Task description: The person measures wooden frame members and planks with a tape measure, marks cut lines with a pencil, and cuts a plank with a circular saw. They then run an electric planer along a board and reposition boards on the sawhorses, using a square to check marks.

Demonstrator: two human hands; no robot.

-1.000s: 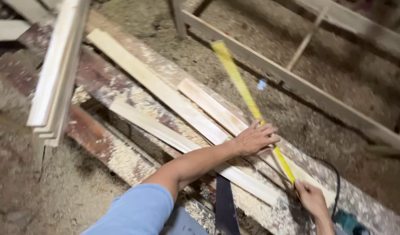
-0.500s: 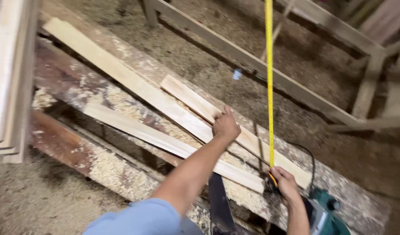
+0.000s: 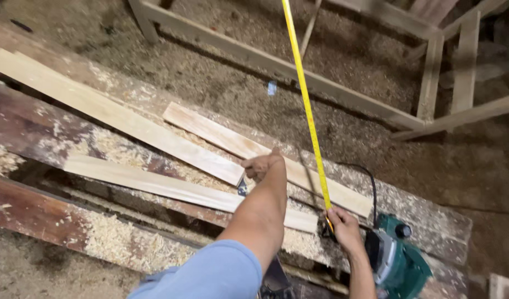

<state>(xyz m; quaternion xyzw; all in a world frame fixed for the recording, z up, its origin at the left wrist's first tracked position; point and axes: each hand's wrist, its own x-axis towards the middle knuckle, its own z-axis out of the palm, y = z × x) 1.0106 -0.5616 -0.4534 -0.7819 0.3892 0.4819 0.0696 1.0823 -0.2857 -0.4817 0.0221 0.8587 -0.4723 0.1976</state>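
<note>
My right hand (image 3: 341, 227) grips the case end of a yellow tape measure (image 3: 305, 105), whose blade runs up and away out of the top of the view. My left hand (image 3: 261, 164) is curled and rests on a short pale plank (image 3: 221, 135) lying on the rough workbench (image 3: 39, 138). A longer pale plank (image 3: 99, 111) lies beside it, ending just left of my left hand. A third plank (image 3: 155, 185) lies nearer to me.
A green power tool (image 3: 401, 263) with a black cord sits on the bench right of my right hand. Wooden frames (image 3: 332, 88) stand on the sawdust-covered floor beyond. Sawdust heaps lie on the near bench boards.
The view has shifted right and down the bench. The tape blade swung from slanting left to nearly upright. My left hand went from spread flat to curled on the short plank.
</note>
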